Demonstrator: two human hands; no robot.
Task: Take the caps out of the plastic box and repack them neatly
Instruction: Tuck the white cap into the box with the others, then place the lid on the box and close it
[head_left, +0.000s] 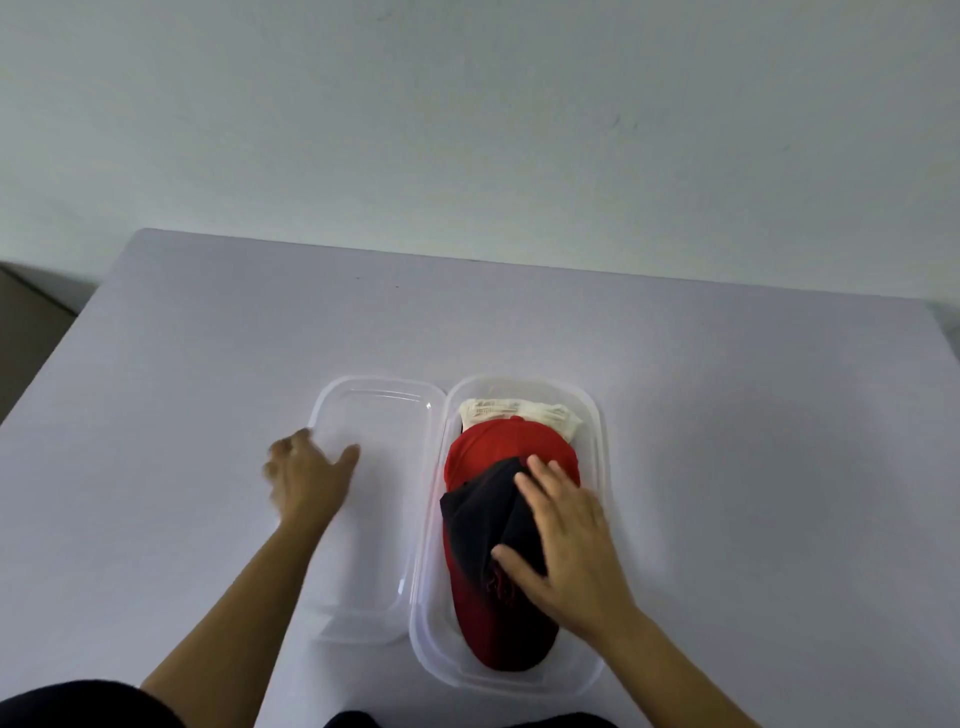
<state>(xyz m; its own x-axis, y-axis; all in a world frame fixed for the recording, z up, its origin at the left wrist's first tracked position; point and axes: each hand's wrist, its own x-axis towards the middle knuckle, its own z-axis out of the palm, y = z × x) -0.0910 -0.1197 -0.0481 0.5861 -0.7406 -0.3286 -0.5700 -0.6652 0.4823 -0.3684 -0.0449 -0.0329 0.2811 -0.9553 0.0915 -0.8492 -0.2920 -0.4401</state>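
On the pale table (208, 338) I see 3 caps (493, 449) stacked in the box (598, 415). The right hand (566, 540) lies flat on them, fingers straight; the left hand (306, 478), blurred, fingers spread, reaches the lid (374, 410) alongside.

Clear glossy plastic box (597, 415), cloth caps (488, 613)

Red (498, 447), black-red (483, 525) and cream caps (519, 415); clear box (592, 415).

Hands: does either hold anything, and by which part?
The right hand lies flat on the dark cap, holding nothing. The blurred left hand is at the rim of the clear lid; any grip cannot be told.
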